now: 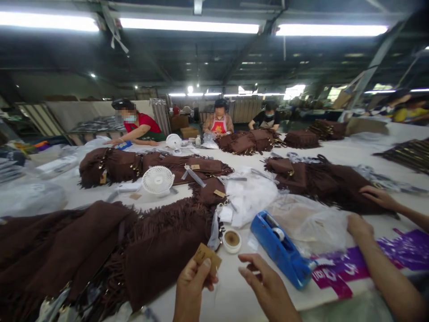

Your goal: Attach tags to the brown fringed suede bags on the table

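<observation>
Low and centre, left hand (192, 286) pinches a tan card tag (207, 257) between thumb and fingers, over the table's near edge. Right hand (264, 286) spread loose, holding nothing, just short of blue tape dispenser (279, 250). Small round tin (232, 240) beyond the tag. Brown fringed bags (100, 255) crowd the left. A co-worker's arm (378, 264) reaches into clear plastic bags (311, 221) at right. White fan (157, 180) farther back.
</observation>
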`<state>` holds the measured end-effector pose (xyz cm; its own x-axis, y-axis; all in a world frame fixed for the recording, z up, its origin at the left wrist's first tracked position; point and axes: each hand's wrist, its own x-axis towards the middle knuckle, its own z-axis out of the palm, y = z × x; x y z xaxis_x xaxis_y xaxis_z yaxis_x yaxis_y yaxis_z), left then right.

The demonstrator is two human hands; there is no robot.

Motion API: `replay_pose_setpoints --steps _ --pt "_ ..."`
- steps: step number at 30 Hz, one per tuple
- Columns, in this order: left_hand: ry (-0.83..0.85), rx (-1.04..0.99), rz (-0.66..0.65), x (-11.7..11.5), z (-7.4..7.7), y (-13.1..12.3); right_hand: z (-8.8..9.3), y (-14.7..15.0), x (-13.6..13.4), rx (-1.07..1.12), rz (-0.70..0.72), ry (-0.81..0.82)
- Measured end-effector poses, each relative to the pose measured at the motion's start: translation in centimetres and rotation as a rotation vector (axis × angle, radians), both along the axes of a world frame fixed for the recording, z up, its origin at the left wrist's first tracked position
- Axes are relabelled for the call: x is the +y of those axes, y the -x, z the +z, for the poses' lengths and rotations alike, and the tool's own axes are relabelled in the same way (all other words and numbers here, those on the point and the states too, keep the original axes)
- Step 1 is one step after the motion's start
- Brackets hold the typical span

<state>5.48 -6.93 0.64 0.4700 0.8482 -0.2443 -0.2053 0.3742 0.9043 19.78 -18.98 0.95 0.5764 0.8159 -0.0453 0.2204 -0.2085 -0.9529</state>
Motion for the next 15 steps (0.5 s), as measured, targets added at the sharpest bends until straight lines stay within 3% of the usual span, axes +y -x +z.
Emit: replay_pose_setpoints --steps 3,5,9,15 --pt "-0.135 0.063 -0.085 0.0 0.0 0.3 1.4 2.2 1.0 0.065 0.077 -0.048" --pt "-0.207 0.120 -0.156 0.0 0.3 0.6 1.3 3.4 2.3 0.156 0.121 -0.097" --pt "-0.232 0.171 -0.314 0.2 0.4 1.3 -1.1 4.1 4.3 0.451 0.049 -0.156" --pt "-0.123 0.086 -0.449 0.6 -1.6 2.0 -3.4 3.6 3.8 0.800 0.066 -0.174"
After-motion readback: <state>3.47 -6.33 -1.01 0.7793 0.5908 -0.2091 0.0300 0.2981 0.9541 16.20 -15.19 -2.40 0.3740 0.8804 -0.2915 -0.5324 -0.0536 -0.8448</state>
